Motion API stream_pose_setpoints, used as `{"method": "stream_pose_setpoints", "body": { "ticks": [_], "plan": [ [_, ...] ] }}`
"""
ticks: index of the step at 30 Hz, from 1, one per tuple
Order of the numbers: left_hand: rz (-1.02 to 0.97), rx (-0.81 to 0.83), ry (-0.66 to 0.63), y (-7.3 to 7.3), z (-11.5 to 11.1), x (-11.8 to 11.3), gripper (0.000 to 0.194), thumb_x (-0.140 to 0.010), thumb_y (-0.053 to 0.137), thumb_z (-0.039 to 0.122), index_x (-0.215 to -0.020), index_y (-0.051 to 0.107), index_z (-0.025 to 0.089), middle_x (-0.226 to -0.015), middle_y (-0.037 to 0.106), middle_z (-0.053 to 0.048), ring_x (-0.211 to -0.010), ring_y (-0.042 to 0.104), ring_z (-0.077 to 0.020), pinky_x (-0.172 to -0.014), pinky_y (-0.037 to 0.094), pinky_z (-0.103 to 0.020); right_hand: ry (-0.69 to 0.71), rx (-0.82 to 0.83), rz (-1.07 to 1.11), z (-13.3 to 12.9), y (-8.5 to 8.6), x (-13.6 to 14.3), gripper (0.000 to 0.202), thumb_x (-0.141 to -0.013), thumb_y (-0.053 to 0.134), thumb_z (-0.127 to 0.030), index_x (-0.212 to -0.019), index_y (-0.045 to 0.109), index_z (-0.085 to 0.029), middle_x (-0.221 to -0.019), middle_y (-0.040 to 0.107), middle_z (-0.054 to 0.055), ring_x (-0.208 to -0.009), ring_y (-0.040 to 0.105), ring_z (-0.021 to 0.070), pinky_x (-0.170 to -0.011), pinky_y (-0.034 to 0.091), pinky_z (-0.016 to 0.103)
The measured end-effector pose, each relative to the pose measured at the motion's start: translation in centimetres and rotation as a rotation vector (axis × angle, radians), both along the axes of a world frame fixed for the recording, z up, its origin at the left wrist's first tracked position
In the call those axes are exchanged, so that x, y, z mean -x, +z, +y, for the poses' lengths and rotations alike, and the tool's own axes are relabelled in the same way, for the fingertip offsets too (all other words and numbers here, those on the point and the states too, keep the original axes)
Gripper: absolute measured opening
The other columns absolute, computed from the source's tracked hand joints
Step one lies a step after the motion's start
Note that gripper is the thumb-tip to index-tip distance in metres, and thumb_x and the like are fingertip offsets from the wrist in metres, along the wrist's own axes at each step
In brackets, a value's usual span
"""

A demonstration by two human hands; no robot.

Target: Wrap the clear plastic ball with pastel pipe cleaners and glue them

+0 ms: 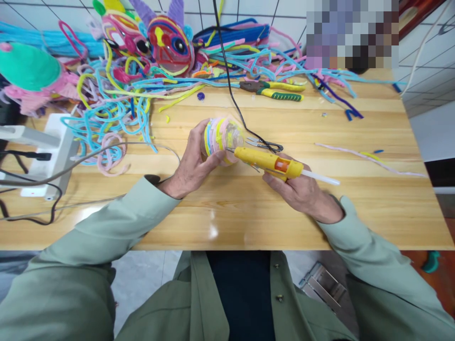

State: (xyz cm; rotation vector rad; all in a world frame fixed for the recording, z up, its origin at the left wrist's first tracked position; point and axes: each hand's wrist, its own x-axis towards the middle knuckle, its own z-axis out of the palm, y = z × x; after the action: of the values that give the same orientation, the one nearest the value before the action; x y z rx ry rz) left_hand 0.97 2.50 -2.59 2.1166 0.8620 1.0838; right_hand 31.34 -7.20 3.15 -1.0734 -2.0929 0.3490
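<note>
My left hand (196,163) is wrapped round a clear, rounded plastic piece (218,137) banded with yellow, pink, blue and white fuzzy strips. Its bare clear end faces right. In my right hand (296,187) is a yellow glue gun (265,160), with a white glue stick (322,177) sticking out of its rear. The gun's nozzle points left and is at the banded piece, close to my left thumb; whether it touches cannot be made out. Just behind the gun lie small black-handled scissors (272,145) and a black cord (232,94).
Yellow-green pliers (273,90) lie behind my hands. Tangled pipe cleaners (117,111) and colourful masks (170,45) fill the back left. A white power strip (53,156) with cables stands left. A thin pink strip (366,158) lies right on the wooden table (227,222).
</note>
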Motion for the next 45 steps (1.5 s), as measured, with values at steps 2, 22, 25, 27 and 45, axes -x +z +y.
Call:
{"method": "stream_pose_setpoints", "body": {
  "ticks": [2, 22, 25, 27, 45],
  "plan": [
    [-0.002, 0.011, -0.002, 0.02, 0.0, 0.02, 0.082, -0.109, 0.061, 0.074, -0.173, 0.028, 0.034, -0.171, 0.046, -0.014, -0.16, 0.049, -0.0401, -0.136, 0.043, -0.061, 0.001, 0.017, 0.002, -0.03, 0.06, 0.0, 0.022, -0.114, 0.062, -0.044, -0.119, 0.074, -0.026, -0.115, 0.084, 0.009, -0.101, 0.082, 0.0273, -0.087, 0.073, 0.043],
    [-0.014, 0.032, -0.005, 0.07, -0.03, -0.03, 0.083, -0.108, 0.062, 0.074, -0.173, 0.029, 0.035, -0.172, 0.045, -0.014, -0.161, 0.048, -0.0398, -0.137, 0.044, -0.062, -0.01, 0.01, 0.014, -0.07, -0.18, -0.13, 0.022, -0.112, 0.065, -0.043, -0.115, 0.075, -0.025, -0.109, 0.083, 0.008, -0.095, 0.081, 0.0269, -0.084, 0.071, 0.042],
    [-0.01, 0.035, 0.002, 0.06, -0.04, -0.01, 0.084, -0.108, 0.062, 0.075, -0.173, 0.029, 0.034, -0.172, 0.044, -0.015, -0.161, 0.048, -0.0401, -0.137, 0.043, -0.063, -0.002, 0.0, 0.027, -0.04, -0.02, -0.02, 0.021, -0.112, 0.065, -0.042, -0.119, 0.076, -0.025, -0.114, 0.084, 0.009, -0.102, 0.082, 0.0282, -0.088, 0.072, 0.044],
    [-0.012, 0.037, 0.002, 0.04, -0.04, 0.02, 0.085, -0.107, 0.063, 0.076, -0.173, 0.029, 0.034, -0.172, 0.045, -0.015, -0.161, 0.048, -0.0398, -0.137, 0.043, -0.062, 0.006, 0.019, 0.042, -0.01, 0.19, 0.05, 0.023, -0.112, 0.064, -0.041, -0.124, 0.076, -0.025, -0.118, 0.085, 0.01, -0.11, 0.083, 0.0306, -0.095, 0.072, 0.047],
    [-0.009, 0.034, 0.0, -0.03, -0.03, -0.01, 0.084, -0.108, 0.062, 0.076, -0.173, 0.028, 0.036, -0.171, 0.046, -0.015, -0.16, 0.049, -0.04, -0.136, 0.044, -0.063, -0.003, 0.039, 0.039, 0.05, 0.35, 0.05, 0.025, -0.113, 0.062, -0.045, -0.125, 0.076, -0.027, -0.113, 0.085, 0.009, -0.108, 0.083, 0.0309, -0.094, 0.073, 0.049]
  ]
}}
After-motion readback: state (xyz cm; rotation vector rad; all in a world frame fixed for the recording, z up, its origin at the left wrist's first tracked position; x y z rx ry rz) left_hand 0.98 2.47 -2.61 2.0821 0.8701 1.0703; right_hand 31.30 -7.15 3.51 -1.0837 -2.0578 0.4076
